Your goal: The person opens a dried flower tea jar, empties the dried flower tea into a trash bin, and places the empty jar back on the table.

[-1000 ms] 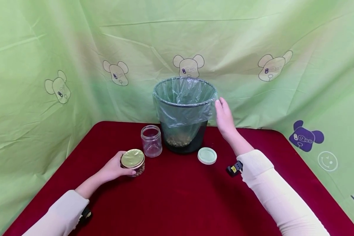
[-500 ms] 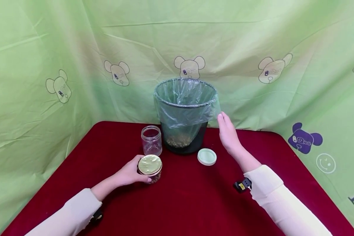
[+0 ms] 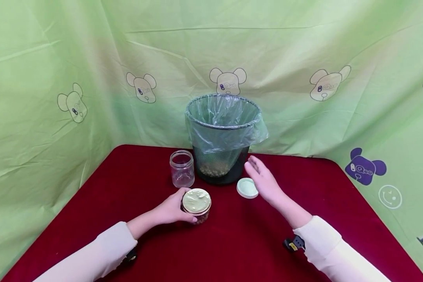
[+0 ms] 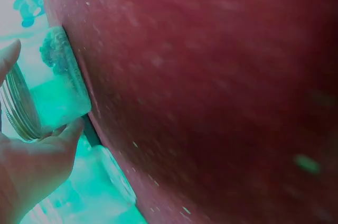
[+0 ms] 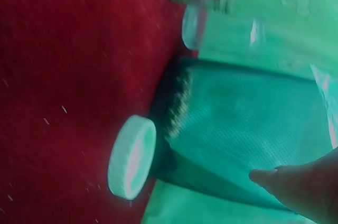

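Observation:
My left hand [image 3: 170,208] grips a clear jar [image 3: 196,205] with a crinkled gold top, thumb and fingers round its upper side. Small brown pieces lie in its bottom, also visible through the glass in the left wrist view [image 4: 55,49]. The jar is upright, close over the cloth. My right hand [image 3: 266,184] holds nothing; its fingers are extended above the pale green lid [image 3: 247,188], overlapping its right edge in the head view. That round lid [image 5: 132,158] lies on the table with its hollow side up. An uncovered clear jar [image 3: 182,172] stands behind my left hand.
A black mesh bin [image 3: 220,156] with a clear plastic liner [image 3: 229,135] stands at the back middle, with pale brown bits low inside. The red cloth-covered table [image 3: 232,250] is backed by green curtains [image 3: 285,47] printed with bear heads.
My left hand has carried the gold-topped jar to the right, past the front of the uncovered jar. My right hand has left the bin's liner and come down toward the lid.

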`<state>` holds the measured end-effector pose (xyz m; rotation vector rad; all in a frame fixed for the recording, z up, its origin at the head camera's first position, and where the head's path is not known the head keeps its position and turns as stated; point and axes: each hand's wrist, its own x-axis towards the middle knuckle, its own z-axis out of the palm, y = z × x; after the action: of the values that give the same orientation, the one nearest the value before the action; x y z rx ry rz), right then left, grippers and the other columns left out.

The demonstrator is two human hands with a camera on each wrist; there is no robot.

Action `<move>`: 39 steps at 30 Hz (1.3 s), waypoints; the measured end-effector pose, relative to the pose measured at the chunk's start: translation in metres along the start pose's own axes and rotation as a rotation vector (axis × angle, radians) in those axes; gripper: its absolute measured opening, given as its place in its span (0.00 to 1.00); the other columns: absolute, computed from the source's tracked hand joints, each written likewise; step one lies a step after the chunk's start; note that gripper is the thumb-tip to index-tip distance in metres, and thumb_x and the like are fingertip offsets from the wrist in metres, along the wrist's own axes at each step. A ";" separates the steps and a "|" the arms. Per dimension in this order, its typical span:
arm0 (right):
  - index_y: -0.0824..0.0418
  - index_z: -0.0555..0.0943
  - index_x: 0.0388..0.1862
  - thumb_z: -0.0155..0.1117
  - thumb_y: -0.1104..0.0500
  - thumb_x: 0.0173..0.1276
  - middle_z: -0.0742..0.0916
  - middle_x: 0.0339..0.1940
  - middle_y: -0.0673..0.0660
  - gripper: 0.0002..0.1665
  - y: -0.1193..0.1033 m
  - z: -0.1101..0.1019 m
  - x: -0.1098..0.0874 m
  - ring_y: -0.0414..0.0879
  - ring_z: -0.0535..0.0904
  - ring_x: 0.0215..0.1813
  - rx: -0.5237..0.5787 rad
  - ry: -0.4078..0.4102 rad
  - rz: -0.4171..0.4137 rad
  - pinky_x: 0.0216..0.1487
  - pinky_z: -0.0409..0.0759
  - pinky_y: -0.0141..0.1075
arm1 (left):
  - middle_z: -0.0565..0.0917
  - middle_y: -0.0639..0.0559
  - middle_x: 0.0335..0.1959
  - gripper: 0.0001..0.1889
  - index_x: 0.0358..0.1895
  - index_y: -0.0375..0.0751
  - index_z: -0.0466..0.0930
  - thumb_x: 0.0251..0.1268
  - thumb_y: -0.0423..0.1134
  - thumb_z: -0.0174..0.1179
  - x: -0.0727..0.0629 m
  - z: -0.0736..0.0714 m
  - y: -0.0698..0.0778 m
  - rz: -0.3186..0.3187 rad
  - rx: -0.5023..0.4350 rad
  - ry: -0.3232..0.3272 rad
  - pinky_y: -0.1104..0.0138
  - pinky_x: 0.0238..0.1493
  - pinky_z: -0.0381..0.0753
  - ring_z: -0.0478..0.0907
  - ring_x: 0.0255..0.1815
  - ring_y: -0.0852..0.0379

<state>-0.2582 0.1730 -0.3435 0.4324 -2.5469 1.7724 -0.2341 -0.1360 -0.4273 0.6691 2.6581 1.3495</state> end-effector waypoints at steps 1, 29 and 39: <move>0.73 0.51 0.75 0.49 0.52 0.78 0.60 0.75 0.69 0.38 0.001 0.004 -0.003 0.58 0.54 0.75 -0.003 -0.027 0.000 0.72 0.53 0.48 | 0.79 0.50 0.49 0.42 0.59 0.38 0.68 0.37 0.44 0.80 0.002 0.002 0.001 0.008 -0.002 -0.003 0.57 0.56 0.72 0.76 0.52 0.55; 0.75 0.64 0.67 0.81 0.44 0.46 0.77 0.60 0.66 0.59 0.028 0.071 -0.038 0.56 0.75 0.59 -0.428 -0.291 -0.147 0.58 0.73 0.50 | 0.77 0.56 0.50 0.40 0.58 0.41 0.68 0.41 0.47 0.79 0.020 0.040 0.023 0.106 -0.003 -0.107 0.64 0.56 0.72 0.74 0.52 0.60; 0.75 0.64 0.67 0.82 0.46 0.45 0.77 0.59 0.66 0.59 0.029 0.074 -0.040 0.58 0.74 0.59 -0.437 -0.265 -0.123 0.58 0.73 0.51 | 0.78 0.56 0.49 0.43 0.58 0.43 0.67 0.35 0.50 0.81 0.022 0.039 0.018 0.053 0.054 -0.160 0.63 0.55 0.73 0.74 0.52 0.60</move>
<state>-0.2149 0.1227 -0.4039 0.8243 -2.8958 1.1352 -0.2370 -0.0886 -0.4341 0.8218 2.5756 1.1851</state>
